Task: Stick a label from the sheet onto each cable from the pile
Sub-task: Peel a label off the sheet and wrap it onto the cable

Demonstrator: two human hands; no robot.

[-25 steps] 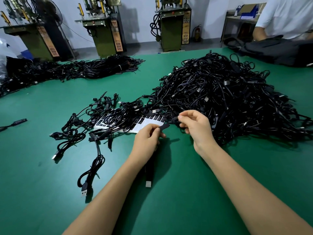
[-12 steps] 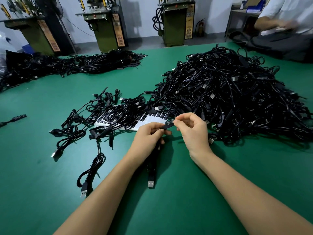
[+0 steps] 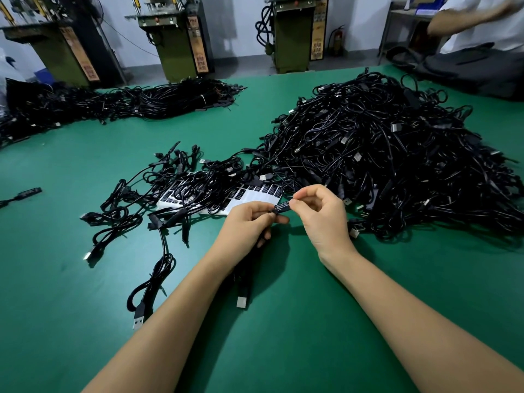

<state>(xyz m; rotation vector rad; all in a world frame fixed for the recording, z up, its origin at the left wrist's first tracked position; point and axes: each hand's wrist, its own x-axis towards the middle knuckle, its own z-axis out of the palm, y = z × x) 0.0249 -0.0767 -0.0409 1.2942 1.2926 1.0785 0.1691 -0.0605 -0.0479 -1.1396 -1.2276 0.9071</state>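
Observation:
My left hand (image 3: 248, 222) grips a black cable (image 3: 243, 285) by its small controller block; the rest hangs below my wrist and ends in a USB plug on the green table. My right hand (image 3: 321, 215) pinches a small black label (image 3: 282, 207) with white print against that block. The white label sheet (image 3: 249, 197) lies just beyond my hands, partly buried under loose cables. A big pile of black cables (image 3: 391, 154) rises to the right of the sheet.
Loose cables (image 3: 136, 199) spread left of the sheet, one reaching toward me (image 3: 147, 290). Another long heap of cables (image 3: 119, 103) lies at the far left. Green machines (image 3: 181, 38) stand behind the table. A person in white (image 3: 482, 21) sits at the far right.
My right hand has carried the label from near the sheet to the controller block in my left hand. Both hands have come together; the person at the far right has moved an arm.

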